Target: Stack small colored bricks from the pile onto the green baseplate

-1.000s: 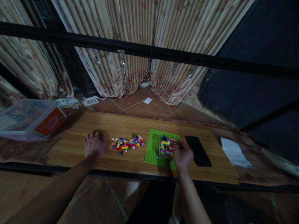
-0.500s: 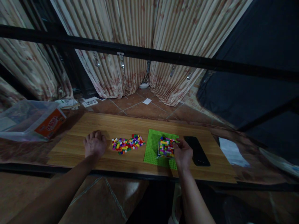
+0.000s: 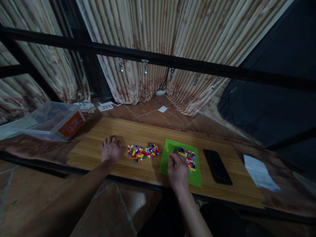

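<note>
My left hand (image 3: 112, 150) rests on the wooden table with its fingers apart and holds nothing. Just to its right lies a loose pile of small multicoloured building bricks (image 3: 143, 152). A green studded baseplate (image 3: 168, 148) is right of the pile, bearing a block of tightly packed coloured bricks (image 3: 190, 158). Over the plate, at the block's left side, is my right hand (image 3: 179, 169), its fingers curled together. It covers part of the block, and whatever is between its fingertips cannot be made out.
A black phone (image 3: 217, 167) lies right of the baseplate on the table (image 3: 138, 130). On the floor at the left stands a clear plastic box (image 3: 53, 120) with an orange label. A white paper sheet (image 3: 259, 171) is beyond the table's right end. Black metal bars (image 3: 158, 57) cross ahead.
My right hand has gone from the right side of the brick block to its left side. The left hand stays on the table. The whole view has shifted somewhat to the left.
</note>
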`<state>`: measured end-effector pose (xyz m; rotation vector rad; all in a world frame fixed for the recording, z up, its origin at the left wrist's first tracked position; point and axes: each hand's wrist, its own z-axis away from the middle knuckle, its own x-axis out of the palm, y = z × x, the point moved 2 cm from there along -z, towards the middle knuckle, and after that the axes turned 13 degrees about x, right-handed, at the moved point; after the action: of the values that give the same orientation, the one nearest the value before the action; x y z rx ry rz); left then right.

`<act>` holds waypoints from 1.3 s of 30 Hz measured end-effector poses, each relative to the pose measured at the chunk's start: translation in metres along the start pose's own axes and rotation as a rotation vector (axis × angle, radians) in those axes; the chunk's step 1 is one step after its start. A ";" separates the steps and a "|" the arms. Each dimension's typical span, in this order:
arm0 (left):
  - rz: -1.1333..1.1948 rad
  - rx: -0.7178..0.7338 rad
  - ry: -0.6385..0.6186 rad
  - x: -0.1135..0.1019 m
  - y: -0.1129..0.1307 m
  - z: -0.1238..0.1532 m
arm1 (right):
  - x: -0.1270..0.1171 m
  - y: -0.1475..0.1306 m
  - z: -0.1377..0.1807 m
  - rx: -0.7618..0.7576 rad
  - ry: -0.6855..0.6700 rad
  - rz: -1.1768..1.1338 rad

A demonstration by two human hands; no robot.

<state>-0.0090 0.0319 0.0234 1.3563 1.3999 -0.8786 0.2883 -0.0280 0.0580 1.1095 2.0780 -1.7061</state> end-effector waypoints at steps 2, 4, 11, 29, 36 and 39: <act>0.004 -0.002 -0.002 -0.001 0.000 0.000 | 0.017 -0.007 0.000 -0.022 -0.079 0.063; 0.009 -0.002 0.002 0.000 0.000 0.000 | 0.032 -0.008 -0.003 -0.012 -0.133 0.124; 0.023 -0.006 -0.004 0.000 0.000 0.001 | 0.055 0.000 -0.014 0.014 -0.198 0.249; 0.020 -0.007 -0.001 -0.002 0.001 0.001 | 0.057 0.006 -0.011 0.005 -0.221 0.266; 0.020 0.003 -0.009 0.000 -0.001 0.001 | 0.059 0.005 -0.011 0.008 -0.223 0.331; 0.023 -0.007 -0.009 0.001 -0.001 0.001 | 0.059 0.006 -0.012 -0.002 -0.220 0.346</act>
<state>-0.0099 0.0310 0.0223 1.3591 1.3763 -0.8632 0.2550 0.0069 0.0217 1.1436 1.6460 -1.5760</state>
